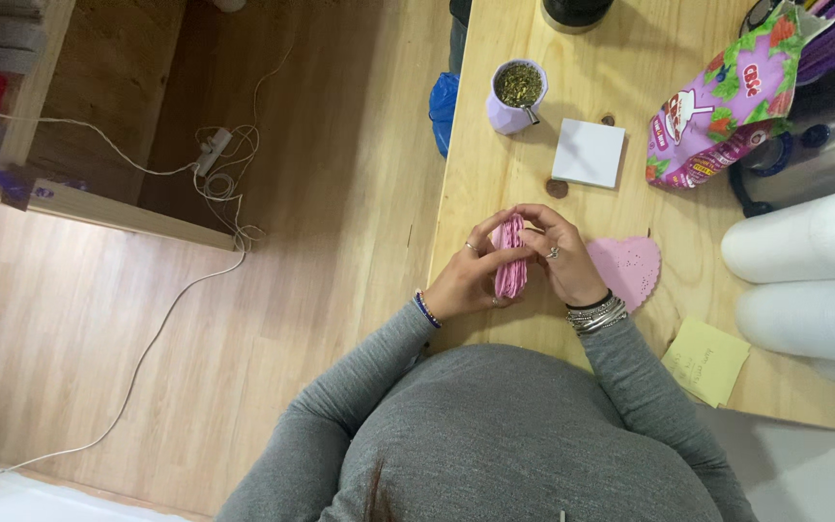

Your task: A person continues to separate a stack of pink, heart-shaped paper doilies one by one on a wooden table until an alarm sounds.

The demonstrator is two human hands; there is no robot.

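Both my hands hold a folded stack of pink paper (510, 261) upright over the wooden table (495, 164). My left hand (470, 273) grips its left side, with a ring on one finger and a beaded band at the wrist. My right hand (562, 253) pinches the stack's top and right side; it wears a ring and several bracelets. A pink heart-shaped paper doily (630, 269) lies flat on the table just right of my right hand.
A white notepad (589, 153), a lilac cup of dried herb (515, 95), a purple snack bag (722, 106), a metal thermos (828, 145), two white bottles (809, 280) and a yellow sticky note (705, 362) sit on the table. A power strip and white cables (213, 155) lie on the wooden floor at left.
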